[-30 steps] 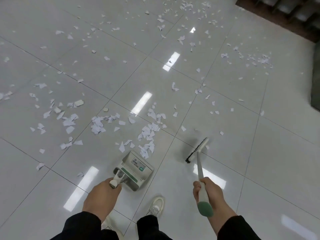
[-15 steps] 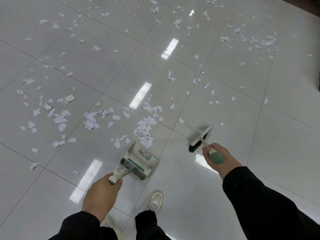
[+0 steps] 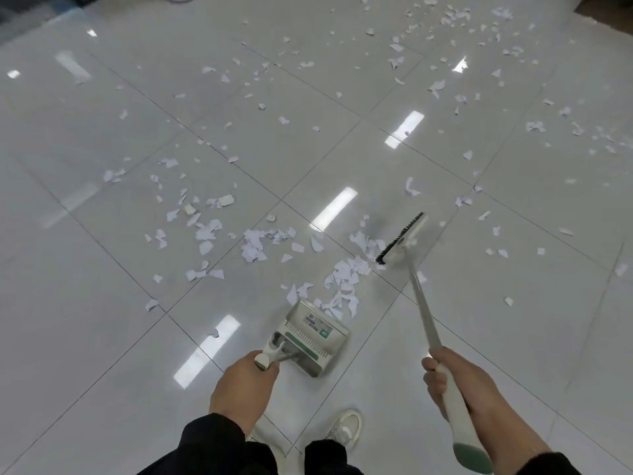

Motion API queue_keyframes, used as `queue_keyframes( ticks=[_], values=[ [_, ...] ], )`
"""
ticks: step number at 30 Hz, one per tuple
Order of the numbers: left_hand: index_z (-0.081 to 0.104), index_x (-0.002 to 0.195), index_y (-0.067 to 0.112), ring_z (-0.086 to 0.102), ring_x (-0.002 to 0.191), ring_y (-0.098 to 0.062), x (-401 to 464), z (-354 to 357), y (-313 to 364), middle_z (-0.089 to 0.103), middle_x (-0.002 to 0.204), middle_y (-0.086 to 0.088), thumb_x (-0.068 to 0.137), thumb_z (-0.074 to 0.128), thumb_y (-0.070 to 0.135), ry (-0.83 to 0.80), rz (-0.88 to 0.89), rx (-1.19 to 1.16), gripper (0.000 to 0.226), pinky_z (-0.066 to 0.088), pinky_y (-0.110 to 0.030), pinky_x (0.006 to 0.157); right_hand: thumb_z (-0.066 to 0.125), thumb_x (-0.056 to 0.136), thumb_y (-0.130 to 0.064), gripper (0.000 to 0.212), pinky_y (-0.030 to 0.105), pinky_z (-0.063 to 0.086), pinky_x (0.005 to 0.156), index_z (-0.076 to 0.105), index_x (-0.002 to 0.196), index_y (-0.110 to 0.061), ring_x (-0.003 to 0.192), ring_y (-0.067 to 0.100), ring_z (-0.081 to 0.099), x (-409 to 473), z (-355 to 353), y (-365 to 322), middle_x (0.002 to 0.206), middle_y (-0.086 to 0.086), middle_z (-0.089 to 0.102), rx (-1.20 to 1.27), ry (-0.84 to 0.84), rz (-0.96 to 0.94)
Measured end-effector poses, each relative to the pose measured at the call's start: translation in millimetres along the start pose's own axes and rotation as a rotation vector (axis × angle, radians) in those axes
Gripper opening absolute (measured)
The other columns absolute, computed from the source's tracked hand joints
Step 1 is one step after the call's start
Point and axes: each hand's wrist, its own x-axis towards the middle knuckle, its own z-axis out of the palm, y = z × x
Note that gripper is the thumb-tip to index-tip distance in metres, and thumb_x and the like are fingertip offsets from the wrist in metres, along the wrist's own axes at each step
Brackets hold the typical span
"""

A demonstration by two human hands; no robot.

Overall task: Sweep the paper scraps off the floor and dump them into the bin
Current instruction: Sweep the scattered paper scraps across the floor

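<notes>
While the right hand (image 3: pixel 455 382) wraps its fingers round the long pale handle of the broom (image 3: pixel 404 236), the left hand (image 3: pixel 245 389) grips the short handle of the dustpan (image 3: pixel 313 335), which sits flat on the floor (image 3: pixel 102 337) with its mouth facing away from the person. Only the head view is on offer, and it shows the black bristles set down just beyond a thick drift of paper scraps (image 3: pixel 346 279) that runs from the brush head to the pan's lip.

Judging from that line-up, the step in hand is the draw stroke towards the pan. It should go best as a short, low pull with the bristles kept pressed to the tile, so the light pieces slide rather than flutter up. The pan's front edge wants to stay hard against the floor, or thin scraps will slip beneath it.

The tiles are large, pale and glossy, with dark grout lines and bright light reflections; paper ought to glide easily on them. Scraps are white, torn, irregular, some curled, scattered widely to the left and far right as well. The pan looks like moulded grey-white plastic with a ribbed top, a green strip and a label. A pale shoe (image 3: pixel 344 428) stands behind it. No bin is in view.
</notes>
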Motion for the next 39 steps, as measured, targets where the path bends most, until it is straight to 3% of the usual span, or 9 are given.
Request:
queue_keyframes(
  ticks=[4, 7, 9, 16, 20, 24, 30, 39],
  values=[
    [0.058, 0.075, 0.030, 0.055, 0.061, -0.010, 1.6, -37.4, -40.5, 0.063, 0.068, 0.005, 0.097, 0.055, 0.041, 0.018, -0.041, -0.067, 0.025, 0.042, -0.024, 0.056, 0.056, 0.098, -0.007, 0.003, 0.020, 0.038, 0.039, 0.057, 0.100, -0.009, 0.047, 0.016, 0.043, -11.2, 37.0, 30.9, 0.073, 0.008, 0.053, -0.200, -0.058, 0.096],
    [0.056, 0.071, 0.028, 0.051, 0.058, -0.010, -1.3, -78.1, -89.7, 0.060, 0.064, 0.005, 0.096, 0.056, 0.039, 0.050, -0.106, -0.173, 0.028, 0.040, -0.025, 0.055, 0.051, 0.098, 0.000, 0.014, 0.020, 0.032, 0.043, 0.061, 0.106, -0.004, 0.048, 0.020, 0.042, -5.3, 87.7, 67.8, 0.071, 0.011, 0.052, -0.505, -0.050, 0.080],
    [0.057, 0.068, 0.027, 0.051, 0.057, -0.012, -5.7, -116.6, -150.0, 0.059, 0.061, 0.003, 0.095, 0.057, 0.040, 0.102, -0.184, -0.260, 0.030, 0.039, -0.027, 0.055, 0.050, 0.097, 0.001, 0.012, 0.020, 0.030, 0.044, 0.061, 0.101, -0.001, 0.047, 0.019, 0.040, -3.1, 157.4, 108.2, 0.069, 0.013, 0.050, -0.714, -0.096, 0.048],
    [0.065, 0.071, 0.030, 0.049, 0.053, -0.012, -30.4, -172.3, -283.5, 0.056, 0.055, 0.005, 0.093, 0.058, 0.053, 0.226, -0.331, -0.412, 0.032, 0.038, -0.028, 0.052, 0.054, 0.098, -0.004, 0.009, 0.018, 0.032, 0.038, 0.062, 0.101, -0.003, 0.045, 0.016, 0.040, -3.0, 309.1, 218.9, 0.065, 0.010, 0.053, -0.903, -0.250, 0.215],
    [0.061, 0.069, 0.028, 0.044, 0.052, -0.013, -49.3, -194.9, -364.8, 0.052, 0.053, 0.005, 0.094, 0.058, 0.049, 0.284, -0.445, -0.453, 0.033, 0.035, -0.029, 0.051, 0.055, 0.096, -0.002, 0.017, 0.019, 0.034, 0.035, 0.064, 0.110, 0.000, 0.045, 0.015, 0.041, 7.9, 396.7, 300.8, 0.063, 0.010, 0.056, -0.994, -0.354, 0.298],
    [0.066, 0.074, 0.025, 0.044, 0.052, -0.016, -54.1, -208.4, -419.9, 0.054, 0.056, -0.001, 0.093, 0.060, 0.043, 0.339, -0.536, -0.507, 0.027, 0.035, -0.029, 0.053, 0.055, 0.095, -0.001, 0.011, 0.018, 0.035, 0.035, 0.060, 0.106, 0.000, 0.043, 0.014, 0.040, 22.9, 458.8, 359.5, 0.062, 0.011, 0.056, -1.040, -0.385, 0.379],
    [0.066, 0.078, 0.034, 0.056, 0.060, -0.020, -32.1, -206.8, -446.5, 0.065, 0.065, -0.001, 0.095, 0.060, 0.039, 0.314, -0.529, -0.464, 0.018, 0.041, -0.029, 0.055, 0.052, 0.099, -0.005, 0.005, 0.015, 0.039, 0.034, 0.053, 0.104, -0.003, 0.034, 0.013, 0.040, 52.8, 472.1, 349.1, 0.068, 0.013, 0.052, -0.965, -0.276, 0.403],
    [0.067, 0.083, 0.016, 0.048, 0.056, -0.024, 2.1, -205.8, -407.6, 0.056, 0.061, -0.004, 0.094, 0.062, 0.034, 0.310, -0.525, -0.504, 0.022, 0.040, -0.030, 0.054, 0.050, 0.103, -0.009, 0.007, 0.016, 0.040, 0.031, 0.049, 0.108, -0.005, 0.032, 0.013, 0.041, 89.2, 385.0, 189.9, 0.070, 0.014, 0.051, -0.837, -0.104, 0.228]
  ],
)
